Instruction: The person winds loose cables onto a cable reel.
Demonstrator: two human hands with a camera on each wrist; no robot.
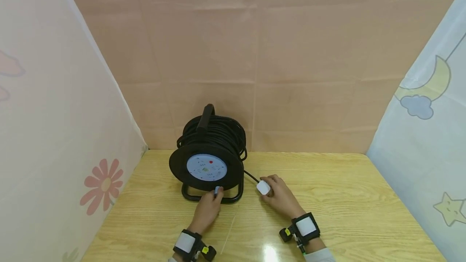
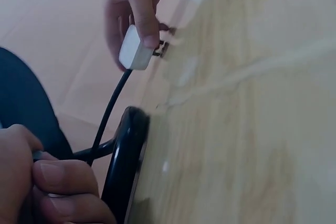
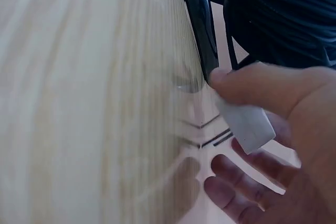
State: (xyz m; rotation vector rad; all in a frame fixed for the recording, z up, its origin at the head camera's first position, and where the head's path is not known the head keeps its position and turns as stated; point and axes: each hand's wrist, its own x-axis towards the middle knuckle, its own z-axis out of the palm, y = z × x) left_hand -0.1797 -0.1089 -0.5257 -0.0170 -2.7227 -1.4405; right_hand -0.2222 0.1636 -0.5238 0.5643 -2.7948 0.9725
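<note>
A black cable reel [image 1: 211, 132] stands on the table, wound with black cable, with a pale round socket panel [image 1: 206, 167] on its front disc. My left hand [image 1: 208, 209] pinches a small light-blue knob [image 1: 217, 190] at the disc's lower edge; in the left wrist view its curled fingers mostly hide the knob. Right of the reel, my right hand [image 1: 280, 197] holds a white plug [image 1: 263, 187] between thumb and fingers. The plug's dark prongs [image 2: 161, 49] point toward the tabletop in the left wrist view. A black cord [image 1: 251, 176] runs from plug to reel.
The reel rests on a black tubular stand [image 1: 231, 199] and has a carrying handle [image 1: 206, 117] on top. Behind the wooden table [image 1: 320, 197] hangs a brown backdrop [image 1: 309, 72]. Printed white sheets [image 1: 65, 112] flank both sides.
</note>
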